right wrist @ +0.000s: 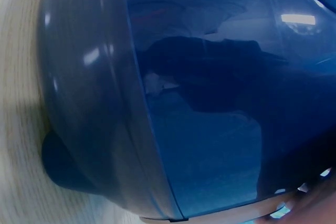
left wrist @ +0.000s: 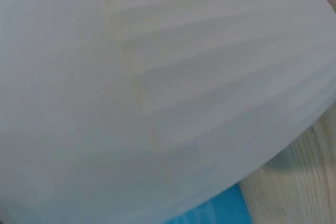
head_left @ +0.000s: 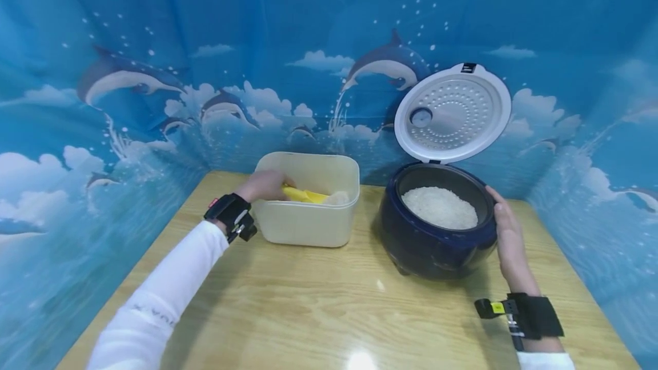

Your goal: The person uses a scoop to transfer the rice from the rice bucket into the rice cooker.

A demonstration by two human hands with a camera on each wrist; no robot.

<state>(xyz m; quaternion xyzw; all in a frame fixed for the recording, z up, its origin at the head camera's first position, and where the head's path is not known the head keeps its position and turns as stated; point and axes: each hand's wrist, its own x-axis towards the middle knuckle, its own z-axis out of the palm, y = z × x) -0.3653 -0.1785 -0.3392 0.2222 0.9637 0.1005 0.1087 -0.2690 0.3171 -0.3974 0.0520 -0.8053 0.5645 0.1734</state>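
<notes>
In the head view my left hand (head_left: 267,184) reaches over the left rim of a cream bin (head_left: 303,227) and grips a yellow scoop (head_left: 307,194). A pale heap, probably rice, shows at the scoop's right end; the bin's near wall hides its lower part. My right hand (head_left: 509,233) rests, fingers fairly straight, against the right side of a dark blue rice cooker (head_left: 426,253). White rice (head_left: 440,207) fills part of the pot. The cooker's glossy side (right wrist: 210,145) fills the right wrist view. Only the bin's ridged outer wall (left wrist: 210,72) stands large in the left wrist view.
The cooker's lid (head_left: 454,113) stands raised at the back. Both containers sit toward the rear of a wooden table (head_left: 308,301), with the bin left of the cooker. A blue dolphin-print curtain (head_left: 308,44) hangs behind and along both sides.
</notes>
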